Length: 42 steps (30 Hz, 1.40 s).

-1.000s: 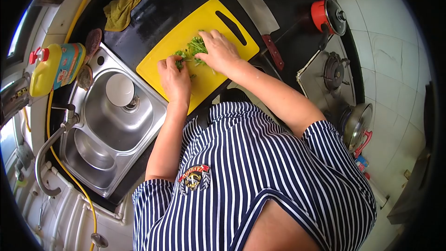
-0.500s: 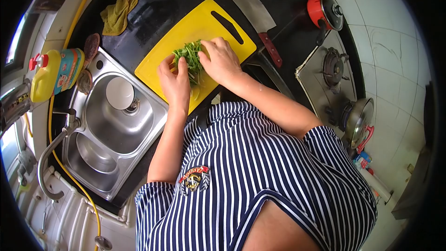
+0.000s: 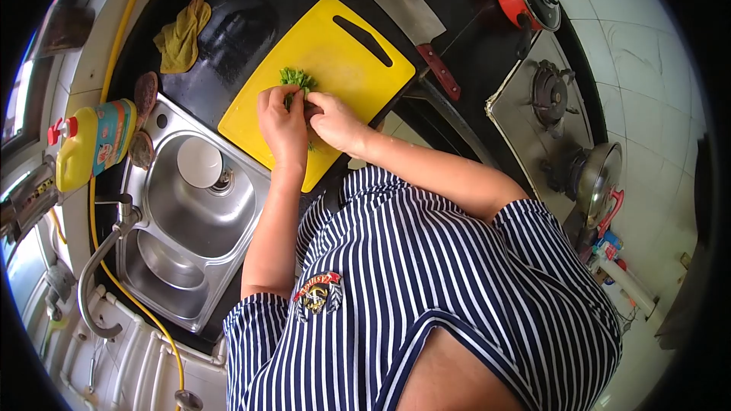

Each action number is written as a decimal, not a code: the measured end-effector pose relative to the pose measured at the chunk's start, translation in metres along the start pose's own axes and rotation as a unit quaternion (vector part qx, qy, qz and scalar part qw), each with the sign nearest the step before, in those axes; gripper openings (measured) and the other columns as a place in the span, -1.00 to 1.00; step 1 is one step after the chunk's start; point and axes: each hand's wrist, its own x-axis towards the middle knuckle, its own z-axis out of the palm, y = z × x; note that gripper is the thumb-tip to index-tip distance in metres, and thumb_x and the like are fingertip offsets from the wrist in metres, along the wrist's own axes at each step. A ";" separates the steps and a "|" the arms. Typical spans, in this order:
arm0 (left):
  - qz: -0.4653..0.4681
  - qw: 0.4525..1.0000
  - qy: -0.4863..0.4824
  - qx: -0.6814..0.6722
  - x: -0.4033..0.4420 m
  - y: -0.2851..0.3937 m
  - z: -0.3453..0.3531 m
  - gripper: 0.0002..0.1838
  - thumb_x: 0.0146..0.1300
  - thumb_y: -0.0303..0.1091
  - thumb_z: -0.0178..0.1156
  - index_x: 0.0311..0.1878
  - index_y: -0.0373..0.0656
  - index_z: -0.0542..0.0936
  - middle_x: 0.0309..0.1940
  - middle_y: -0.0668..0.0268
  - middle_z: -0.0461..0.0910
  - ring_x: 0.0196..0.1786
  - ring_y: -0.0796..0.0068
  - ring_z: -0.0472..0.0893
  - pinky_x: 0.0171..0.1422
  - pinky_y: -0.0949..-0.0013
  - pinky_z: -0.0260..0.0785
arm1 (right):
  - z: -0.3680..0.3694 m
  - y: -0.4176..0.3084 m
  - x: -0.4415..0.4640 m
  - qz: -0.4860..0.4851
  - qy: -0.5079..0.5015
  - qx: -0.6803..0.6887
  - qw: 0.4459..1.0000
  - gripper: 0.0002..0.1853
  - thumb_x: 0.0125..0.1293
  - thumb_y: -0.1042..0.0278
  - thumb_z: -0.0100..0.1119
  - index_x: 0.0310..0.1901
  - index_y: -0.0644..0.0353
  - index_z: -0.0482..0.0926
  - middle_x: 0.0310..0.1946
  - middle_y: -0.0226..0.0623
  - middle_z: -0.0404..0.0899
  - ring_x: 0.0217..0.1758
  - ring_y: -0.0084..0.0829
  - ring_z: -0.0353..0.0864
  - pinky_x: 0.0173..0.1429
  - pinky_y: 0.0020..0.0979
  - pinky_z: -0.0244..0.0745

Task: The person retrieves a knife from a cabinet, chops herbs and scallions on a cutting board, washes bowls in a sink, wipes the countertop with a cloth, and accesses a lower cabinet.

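A bunch of chopped green leafy vegetable is gathered over the yellow cutting board. My left hand is wrapped round the bunch from the left. My right hand presses in from the right, its fingertips meeting the left hand's and closed on the same greens. Most of the bunch is hidden under my fingers; its tufted top shows beyond them, and a few bits poke out below. A cleaver with a red-brown handle lies beside the board's upper right edge.
At the left is a double steel sink with a white bowl in it. A yellow detergent jug and a yellow-brown cloth are nearby. The gas stove and a red pot stand at the right.
Both hands have drawn together and closed round the greens, which were spread loosely between them. The bunch is now narrower and more compact. The view has shifted slightly.
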 end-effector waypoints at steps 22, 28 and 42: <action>0.137 0.986 -0.074 0.066 0.004 -0.005 -0.003 -0.87 0.20 -0.47 0.36 -0.19 -0.19 0.66 -0.06 0.16 0.66 0.03 0.09 0.58 0.12 0.16 0.45 | -0.216 0.000 -0.018 -0.042 0.221 -0.467 0.855 -0.28 0.26 0.37 0.21 0.47 -0.06 0.27 0.08 0.09 0.54 0.09 0.11 0.63 0.21 -0.08 0.57; 0.168 0.981 -0.041 0.087 0.001 -0.005 -0.001 -0.87 0.20 -0.49 0.34 -0.20 -0.19 0.63 -0.11 0.16 0.57 -0.07 0.03 0.58 0.08 0.13 0.45 | -0.163 -0.061 -0.090 -0.072 0.144 -0.284 0.945 -0.69 0.47 0.26 0.16 0.14 0.17 0.49 -0.39 0.00 0.67 -0.34 0.02 0.72 -0.27 -0.09 0.61; 0.165 0.967 -0.132 0.143 0.018 -0.006 0.001 -0.68 0.18 -0.50 0.35 0.04 -0.19 0.66 -0.02 0.10 0.64 0.04 -0.04 0.59 0.17 0.08 0.47 | -0.108 -0.065 -0.107 -0.139 -0.011 -0.472 0.870 -0.78 0.42 0.40 0.06 0.00 0.31 0.47 -0.38 0.03 0.65 -0.32 0.00 0.77 -0.27 -0.10 0.72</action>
